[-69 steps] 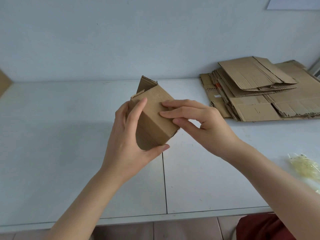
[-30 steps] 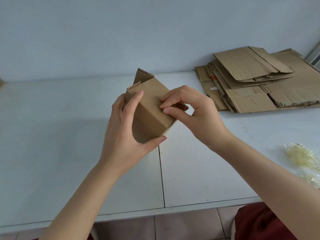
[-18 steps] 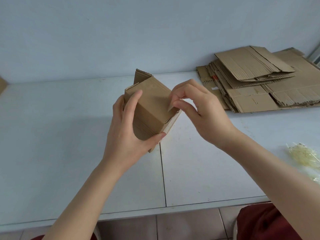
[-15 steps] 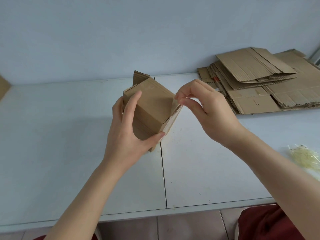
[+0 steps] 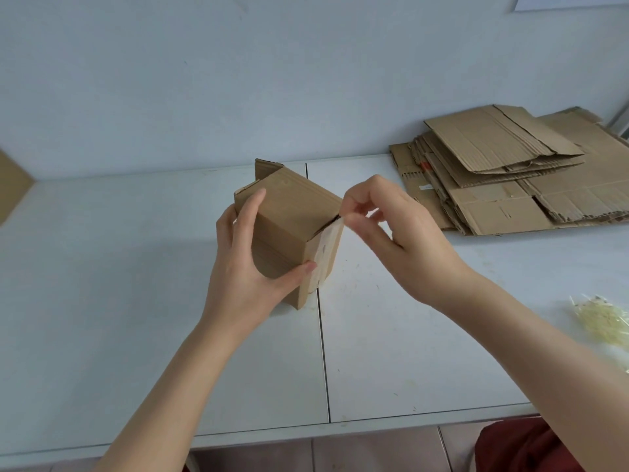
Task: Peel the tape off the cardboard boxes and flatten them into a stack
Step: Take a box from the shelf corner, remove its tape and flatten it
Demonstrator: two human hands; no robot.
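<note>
tape (image 5: pixel 325 257) now peeled farther off box (image 5: pixel 289 206); right fingers (image 5: pixel 355 222) pinch it, left fingers (image 5: pixel 246 216) grip box.

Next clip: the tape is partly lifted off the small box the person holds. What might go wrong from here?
1. The right hand pinches only the top end of the tape. The thin strip may tear or slip from that grip, leaving a piece stuck on the small box.
2. The thumb of the left hand lies against the strip's lower part and may pin it when the peel gets there.
</note>
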